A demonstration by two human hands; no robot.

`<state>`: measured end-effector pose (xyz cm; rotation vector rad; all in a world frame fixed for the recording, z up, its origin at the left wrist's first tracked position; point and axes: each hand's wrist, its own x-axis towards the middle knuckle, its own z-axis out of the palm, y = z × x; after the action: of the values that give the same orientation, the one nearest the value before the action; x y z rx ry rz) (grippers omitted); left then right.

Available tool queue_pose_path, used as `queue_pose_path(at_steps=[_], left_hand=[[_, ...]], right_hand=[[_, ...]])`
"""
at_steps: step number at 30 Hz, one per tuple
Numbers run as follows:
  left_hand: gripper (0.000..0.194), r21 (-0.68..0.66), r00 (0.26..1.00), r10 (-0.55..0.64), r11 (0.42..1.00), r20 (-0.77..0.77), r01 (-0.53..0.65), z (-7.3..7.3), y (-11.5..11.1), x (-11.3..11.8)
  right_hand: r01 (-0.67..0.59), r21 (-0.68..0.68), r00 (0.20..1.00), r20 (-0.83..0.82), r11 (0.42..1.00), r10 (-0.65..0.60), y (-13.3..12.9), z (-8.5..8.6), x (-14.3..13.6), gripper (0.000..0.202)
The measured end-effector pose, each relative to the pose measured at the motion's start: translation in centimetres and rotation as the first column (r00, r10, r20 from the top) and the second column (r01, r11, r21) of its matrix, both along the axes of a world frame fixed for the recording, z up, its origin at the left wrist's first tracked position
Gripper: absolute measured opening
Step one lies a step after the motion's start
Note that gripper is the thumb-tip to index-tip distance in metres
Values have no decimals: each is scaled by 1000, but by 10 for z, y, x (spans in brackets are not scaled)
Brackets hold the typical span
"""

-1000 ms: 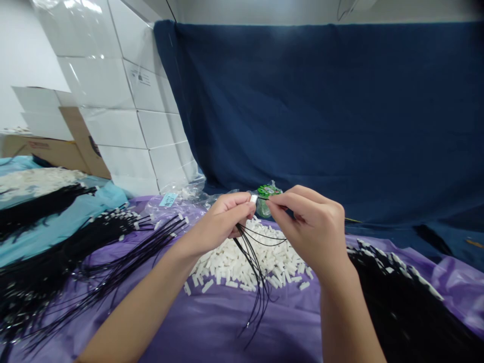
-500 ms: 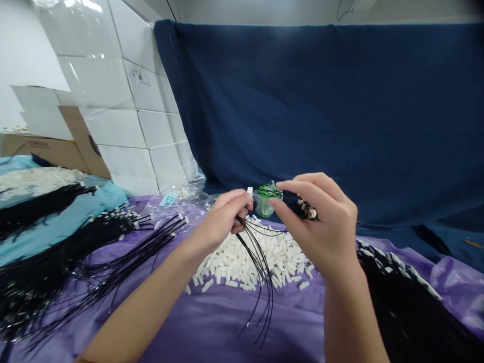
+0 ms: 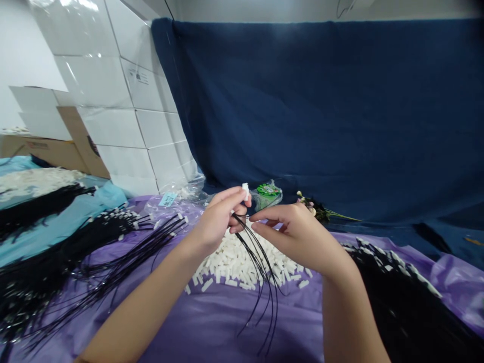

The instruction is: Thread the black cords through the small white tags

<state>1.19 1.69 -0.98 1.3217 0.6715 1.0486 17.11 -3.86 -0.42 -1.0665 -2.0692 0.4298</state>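
Observation:
A white connector [image 3: 245, 191] is pinched between the thumb and forefinger of my left hand [image 3: 221, 214]. The curled lower fingers of that same hand hold several thin black wires [image 3: 260, 257], whose loose ends hang down in front. My right hand [image 3: 298, 234] is just to the right, thumb and forefinger together on a black wire close to the left fingers. Beneath both hands a pile of white connectors [image 3: 238, 264] lies on purple plastic sheeting [image 3: 212, 322].
Bundles of black wires with white ends [image 3: 94, 232] lie at the left, another bundle [image 3: 401, 297] at the right. Behind are a green round item in clear plastic [image 3: 268, 190], small flowers [image 3: 312, 207], stacked white boxes [image 3: 109, 126] and a blue cloth [image 3: 321, 111].
My right hand has moved down and left, its thumb and forefinger closing from a wider gap to beside my left fingers. The flowers behind it are more exposed.

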Motion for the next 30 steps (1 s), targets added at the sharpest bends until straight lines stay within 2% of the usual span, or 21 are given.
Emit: queue_pose_path(at_steps=[8,16,24,26,28,30], left_hand=[[26,32,998,-15,999,-69,17,-2,-2,2],[26,70,996,-22,997,-81,28,-5,-2,3],[28,93,997,-26,995,-69,32,-5,0,1],[27,103,997,-10,995,-74,18,-6,2,1],[27,118,997,15,993,-76,-6,-6,3,0],[27,124,996,44,992,-72,-35,-6,5,-1]], right_hand=[[-82,-44,991,-112,996,77,2,-1,-6,17],[-87,-186,976,-213,979,46,10,-7,-7,12],[3,-207,968,-246,978,-55,12,-7,-10,19],[-37,-278,959,-281,960,-45,12,-8,-7,18],[-143,-357,931,-365,923,3,10,-7,-2,12],[-260,-380,879,-474,887,54,7,-4,8,10]])
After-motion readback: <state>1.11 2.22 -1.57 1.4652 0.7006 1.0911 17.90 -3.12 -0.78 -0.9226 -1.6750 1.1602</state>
